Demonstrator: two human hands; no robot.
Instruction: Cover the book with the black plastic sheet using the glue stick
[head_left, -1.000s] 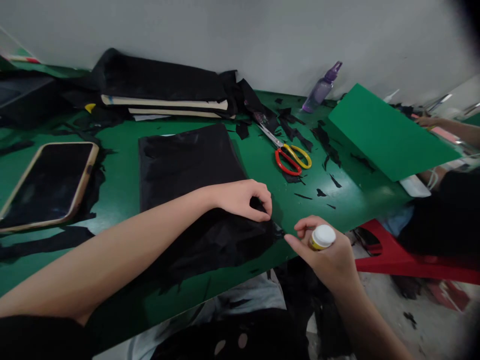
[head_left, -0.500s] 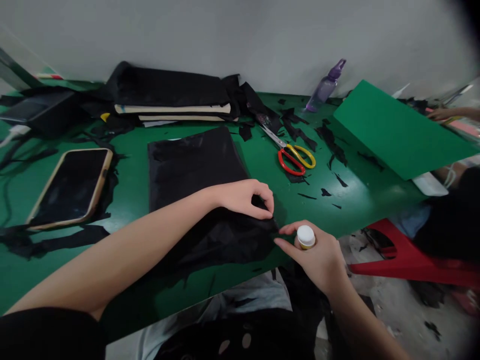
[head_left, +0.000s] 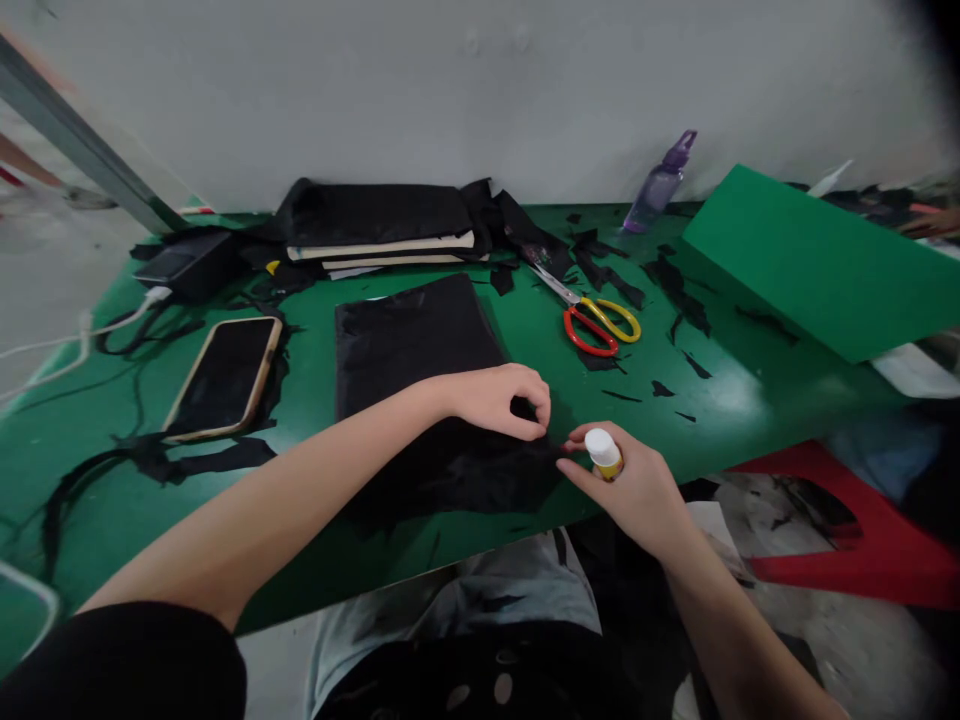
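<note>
A black cloth-like sheet (head_left: 420, 340) lies at the front of the green table, its near part (head_left: 465, 475) dark and slightly wrinkled. Across it reaches my left arm, and my left hand (head_left: 501, 397) is closed in a pinch at the sheet's right edge. Just to the right, my right hand (head_left: 637, 485) has a small bottle (head_left: 604, 452) with a white cap and yellow label held against its palm. The thumb and forefinger of that hand are close to the sheet's right corner. Whether they touch it I cannot tell.
Scissors (head_left: 592, 318) with red and yellow handles lie beyond my hands among black scraps (head_left: 675, 295). A phone (head_left: 227, 378) rests at left, and a black-covered stack (head_left: 382, 215) stands behind. A purple bottle (head_left: 660, 188), a green board (head_left: 817, 265) and a red stool (head_left: 885, 535) are at right.
The view has swung a little left, so more of the table's left side shows. My right hand has tilted the white-capped bottle slightly, while my left hand keeps its pinch at the sheet's edge.
</note>
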